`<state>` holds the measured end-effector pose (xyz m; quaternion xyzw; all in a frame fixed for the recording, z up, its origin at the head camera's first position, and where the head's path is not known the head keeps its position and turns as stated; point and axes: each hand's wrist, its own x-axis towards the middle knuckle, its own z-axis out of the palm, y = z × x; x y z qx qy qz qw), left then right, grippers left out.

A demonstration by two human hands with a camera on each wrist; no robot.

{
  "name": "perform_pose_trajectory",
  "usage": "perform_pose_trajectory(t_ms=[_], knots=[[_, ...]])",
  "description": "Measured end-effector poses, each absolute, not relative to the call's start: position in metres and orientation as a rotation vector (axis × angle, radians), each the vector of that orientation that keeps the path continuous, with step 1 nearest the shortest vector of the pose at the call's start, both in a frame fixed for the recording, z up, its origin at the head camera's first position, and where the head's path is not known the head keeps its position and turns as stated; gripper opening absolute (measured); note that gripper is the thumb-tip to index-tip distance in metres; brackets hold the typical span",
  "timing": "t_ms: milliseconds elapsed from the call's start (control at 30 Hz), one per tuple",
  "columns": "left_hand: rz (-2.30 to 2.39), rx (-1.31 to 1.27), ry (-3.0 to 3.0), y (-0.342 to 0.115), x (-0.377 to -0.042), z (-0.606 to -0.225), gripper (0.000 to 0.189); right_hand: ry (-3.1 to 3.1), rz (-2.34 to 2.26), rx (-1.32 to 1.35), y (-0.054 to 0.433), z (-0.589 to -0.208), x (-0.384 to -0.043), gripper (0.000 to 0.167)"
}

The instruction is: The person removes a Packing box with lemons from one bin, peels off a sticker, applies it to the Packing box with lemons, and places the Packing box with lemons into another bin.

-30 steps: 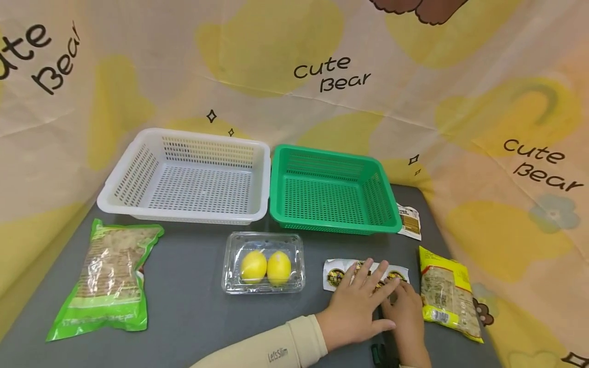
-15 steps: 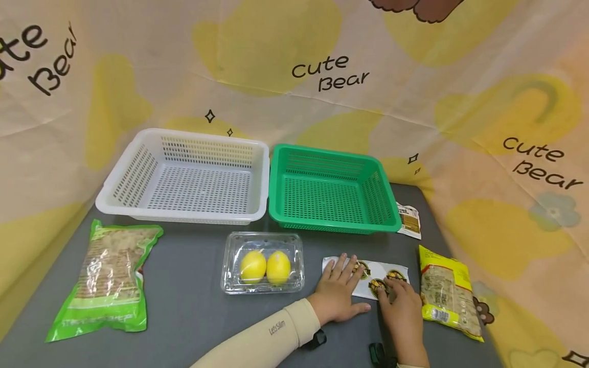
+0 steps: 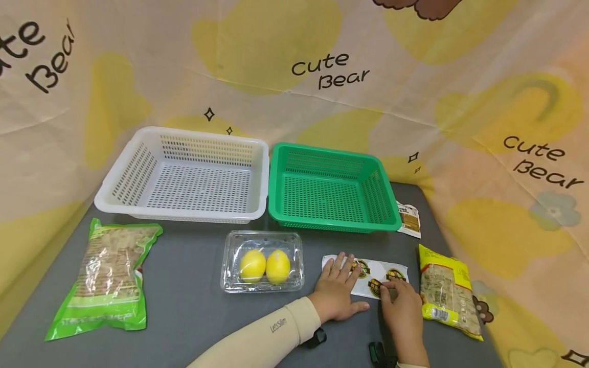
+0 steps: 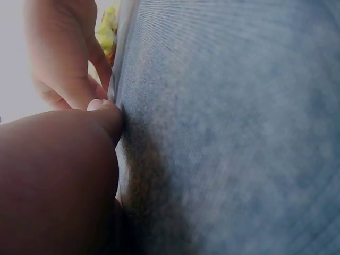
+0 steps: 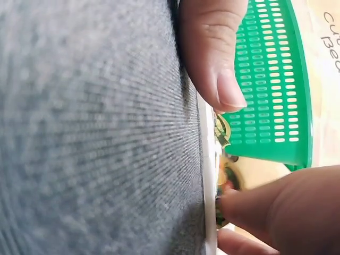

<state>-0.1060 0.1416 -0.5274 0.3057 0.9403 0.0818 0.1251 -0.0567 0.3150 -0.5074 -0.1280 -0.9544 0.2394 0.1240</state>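
Note:
A white sheet (image 3: 379, 268) printed with round dark-and-gold stickers lies at the front right in the head view. My left hand (image 3: 337, 290) rests flat across its left end, fingers spread, covering part of it. Beside it, the curled thumb and forefinger of my right hand (image 3: 403, 307) pinch the right edge of the lower sticker (image 3: 375, 288). In the right wrist view this sticker looks blurred beside the right thumb (image 5: 265, 204), with the left thumb (image 5: 212, 58) above. How far its edge is lifted, I cannot tell.
A white basket (image 3: 198, 213) and a green basket (image 3: 331, 223) stand at the back. Two yellow lemon-like fruits (image 3: 253, 266) sit in a clear box (image 3: 262, 288). A green-edged bag (image 3: 108, 271) lies left, a yellow bag (image 3: 446, 291) right, and a small packet (image 3: 409, 221) behind.
My left hand has slid left along the sheet, uncovering its middle stickers. My right fingertips have closed together at the lower sticker's edge. Baskets, bags and box stay in place.

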Motion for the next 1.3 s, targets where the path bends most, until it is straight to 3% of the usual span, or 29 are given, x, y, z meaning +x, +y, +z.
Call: perform_pose_trajectory(t_ms=[300, 633, 967, 1300], knots=[[0.249, 0.889, 2.739, 0.137, -0.105, -0.524, 0.094, -2.783, 0.815, -0.456, 0.320, -0.503, -0.058, 0.011], [0.298, 0.895, 2.718, 0.133, -0.105, -0.522, 0.095, -2.757, 0.958, -0.783, 0.332, -0.489, -0.053, 0.026], [0.353, 0.890, 2.655, 0.132, -0.104, -0.520, 0.096, -2.721, 1.040, -0.782, 0.325, -0.478, -0.048, 0.033], [0.936, 0.982, 2.514, 0.115, -0.103, -0.507, 0.089, -2.542, 1.136, -0.645, 0.295, -0.450, -0.057, 0.032]])
